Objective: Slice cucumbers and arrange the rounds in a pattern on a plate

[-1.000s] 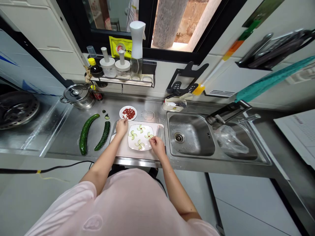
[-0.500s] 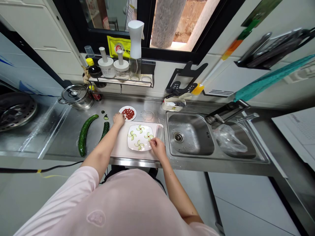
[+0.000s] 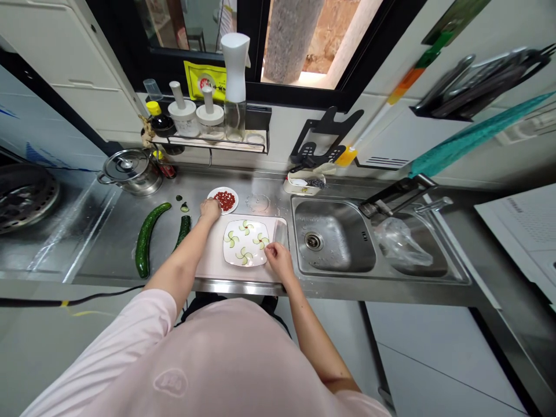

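My left hand [image 3: 211,210] is at the near left rim of a small round white plate [image 3: 235,207] that holds many small red pieces [image 3: 225,201]. Its fingers are bent together at the rim; what they grip is hidden. My right hand [image 3: 278,259] has its fingertips pinched at the right edge of a squarish white plate [image 3: 233,260]; anything in the pinch is too small to make out. Several pinwheels of thin green slices lie on this plate, and the right pinwheel [image 3: 261,241] has a red centre. Beneath is a pale cutting board [image 3: 208,263], with a blade-like shiny piece [image 3: 281,233] at its right.
On the left lie a whole cucumber [image 3: 145,240], a cut cucumber [image 3: 183,230] and small cucumber scraps [image 3: 185,207]. Behind them stands a lidded pot [image 3: 132,172]. A double sink [image 3: 334,267] is at right, and a bottle shelf [image 3: 208,142] hangs above the counter.
The whole view has shifted slightly left. Both hands stay in nearly the same places beside the two plates, and the pinwheels look unchanged.
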Motion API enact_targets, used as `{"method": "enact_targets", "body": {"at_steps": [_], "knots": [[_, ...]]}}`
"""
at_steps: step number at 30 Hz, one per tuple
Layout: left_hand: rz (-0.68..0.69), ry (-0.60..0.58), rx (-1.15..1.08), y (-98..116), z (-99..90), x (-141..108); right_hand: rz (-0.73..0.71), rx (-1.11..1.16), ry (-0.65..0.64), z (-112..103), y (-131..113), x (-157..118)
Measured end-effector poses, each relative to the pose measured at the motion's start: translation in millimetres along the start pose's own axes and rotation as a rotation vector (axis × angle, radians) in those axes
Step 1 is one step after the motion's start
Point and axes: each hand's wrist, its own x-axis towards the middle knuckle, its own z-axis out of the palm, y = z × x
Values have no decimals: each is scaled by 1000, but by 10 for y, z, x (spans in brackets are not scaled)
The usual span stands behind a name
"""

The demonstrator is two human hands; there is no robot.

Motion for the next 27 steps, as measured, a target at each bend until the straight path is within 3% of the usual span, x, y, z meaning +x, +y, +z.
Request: {"method": "enact_targets", "body": {"at_steps": [6, 10, 13, 18, 22, 27], "knots": [[-21, -1, -23, 1, 11, 22, 7, -9, 2, -24, 18, -7], [-59, 88, -148, 3, 19, 6, 13, -17, 6, -16, 47, -8], [-109, 173, -425, 52, 25, -39, 17, -17, 9, -5, 55, -7], [-215, 190, -1159, 271, 40, -210, 6, 14, -6, 13, 24, 25], [-293, 20, -1511, 432, -19, -466, -5, 41, -18, 24, -58, 121], [-196, -105, -1659, 556, -180, -826, -45, 111, -8, 6, -319, 308]]}}
